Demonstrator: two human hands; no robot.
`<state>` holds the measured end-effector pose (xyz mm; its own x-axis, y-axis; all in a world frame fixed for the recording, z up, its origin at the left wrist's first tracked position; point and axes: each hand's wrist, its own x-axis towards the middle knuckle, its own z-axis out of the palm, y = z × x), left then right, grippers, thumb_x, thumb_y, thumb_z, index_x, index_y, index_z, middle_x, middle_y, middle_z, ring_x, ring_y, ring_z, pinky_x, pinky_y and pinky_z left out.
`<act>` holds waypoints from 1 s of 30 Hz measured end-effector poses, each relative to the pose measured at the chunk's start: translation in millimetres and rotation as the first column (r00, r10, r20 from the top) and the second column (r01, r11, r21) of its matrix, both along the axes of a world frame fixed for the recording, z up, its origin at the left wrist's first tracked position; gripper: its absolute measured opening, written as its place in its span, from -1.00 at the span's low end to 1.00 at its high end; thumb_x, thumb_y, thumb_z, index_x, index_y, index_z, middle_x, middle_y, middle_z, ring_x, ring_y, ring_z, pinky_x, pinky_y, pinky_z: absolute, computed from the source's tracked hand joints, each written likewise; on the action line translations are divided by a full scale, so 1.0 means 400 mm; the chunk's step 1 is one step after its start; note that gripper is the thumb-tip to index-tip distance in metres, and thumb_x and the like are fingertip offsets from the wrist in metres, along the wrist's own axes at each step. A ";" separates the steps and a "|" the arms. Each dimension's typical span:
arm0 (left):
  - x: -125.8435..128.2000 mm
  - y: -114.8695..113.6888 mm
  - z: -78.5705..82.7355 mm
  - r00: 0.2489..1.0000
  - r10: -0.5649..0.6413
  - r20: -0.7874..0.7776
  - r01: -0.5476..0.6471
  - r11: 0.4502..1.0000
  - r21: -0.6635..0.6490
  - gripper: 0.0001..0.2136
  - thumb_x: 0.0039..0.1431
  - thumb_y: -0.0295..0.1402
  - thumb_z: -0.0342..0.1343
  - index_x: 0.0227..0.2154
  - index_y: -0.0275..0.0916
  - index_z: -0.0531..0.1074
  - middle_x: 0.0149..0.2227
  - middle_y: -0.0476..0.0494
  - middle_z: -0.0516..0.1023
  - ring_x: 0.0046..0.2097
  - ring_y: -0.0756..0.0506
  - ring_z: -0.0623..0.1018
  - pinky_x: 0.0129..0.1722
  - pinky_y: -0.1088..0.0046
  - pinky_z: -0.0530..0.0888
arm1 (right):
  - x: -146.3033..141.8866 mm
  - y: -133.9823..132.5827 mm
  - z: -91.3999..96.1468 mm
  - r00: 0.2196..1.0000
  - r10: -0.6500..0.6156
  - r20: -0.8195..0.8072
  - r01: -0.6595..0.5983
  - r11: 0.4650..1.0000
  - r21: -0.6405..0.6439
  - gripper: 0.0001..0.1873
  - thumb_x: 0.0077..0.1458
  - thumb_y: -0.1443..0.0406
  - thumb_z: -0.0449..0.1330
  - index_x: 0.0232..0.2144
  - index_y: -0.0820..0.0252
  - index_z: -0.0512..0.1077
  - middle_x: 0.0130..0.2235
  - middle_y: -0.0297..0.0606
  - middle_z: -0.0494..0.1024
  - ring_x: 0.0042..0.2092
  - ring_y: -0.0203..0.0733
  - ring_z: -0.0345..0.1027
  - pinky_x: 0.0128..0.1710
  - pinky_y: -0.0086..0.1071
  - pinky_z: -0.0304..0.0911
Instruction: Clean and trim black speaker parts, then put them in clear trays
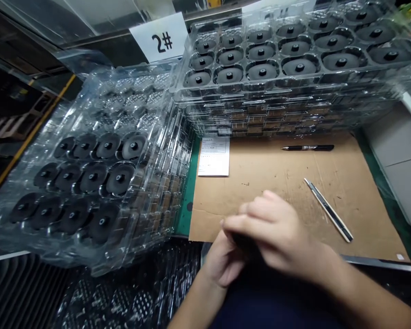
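Workbench, factory type: green work mat point(390, 219) showing at 3 to 4 o'clock around a brown cardboard sheet point(345, 183), with a pale grey panel point(397, 146) at 3 o'clock and a ribbed black surface point(17, 288) at 7 to 8 o'clock. Floor, dark, at 9 to 10 o'clock beyond the bench edge, marked by a yellow stripe point(30, 137) and with slatted timber point(0, 125) beside it. Clear acrylic screen point(89, 18) at 11 o'clock, a white card printed "2#" point(159, 39) just right of it; lighting bright, glinting off the screen.
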<state>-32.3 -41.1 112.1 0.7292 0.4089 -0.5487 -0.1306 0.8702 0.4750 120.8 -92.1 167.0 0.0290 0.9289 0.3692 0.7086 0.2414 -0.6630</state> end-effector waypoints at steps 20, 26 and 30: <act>0.009 0.029 0.033 0.990 0.021 0.143 -0.027 0.999 0.039 -0.52 -0.05 -0.20 0.26 -0.02 -0.14 0.40 0.03 -0.17 0.46 0.03 -0.19 0.46 -0.01 0.34 0.42 | 0.010 -0.080 -0.009 0.926 -0.339 -0.167 0.330 0.941 -0.077 -0.62 0.13 0.41 0.08 -0.01 0.00 0.35 -0.12 -0.32 0.50 -0.22 -0.26 0.36 -0.25 -0.39 0.23; 0.003 0.025 0.015 0.989 0.121 0.081 -0.131 0.982 0.132 -0.50 -0.09 -0.23 0.29 -0.02 -0.15 0.41 0.02 -0.14 0.47 0.01 -0.09 0.47 -0.05 0.52 0.42 | -0.016 -0.053 0.001 0.982 -0.189 -0.030 0.179 0.964 -0.199 -0.62 0.11 0.49 0.04 -0.07 0.05 0.39 -0.29 -0.34 0.51 -0.34 -0.29 0.28 -0.34 -0.38 0.12; 0.004 0.028 0.017 0.988 0.123 0.091 -0.137 0.978 0.160 -0.51 -0.08 -0.26 0.29 -0.02 -0.13 0.41 0.02 -0.13 0.48 0.02 -0.12 0.47 -0.05 0.51 0.43 | -0.021 -0.057 -0.012 0.972 -0.168 -0.165 0.153 0.983 -0.100 -0.60 0.13 0.51 0.01 -0.04 0.07 0.35 -0.20 -0.33 0.51 -0.28 -0.31 0.31 -0.30 -0.39 0.13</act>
<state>-30.5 -29.8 118.9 0.7025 0.5832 -0.4080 -0.2807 0.7538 0.5942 112.6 -115.0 162.3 0.2367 0.9348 0.2648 0.6071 0.0705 -0.7915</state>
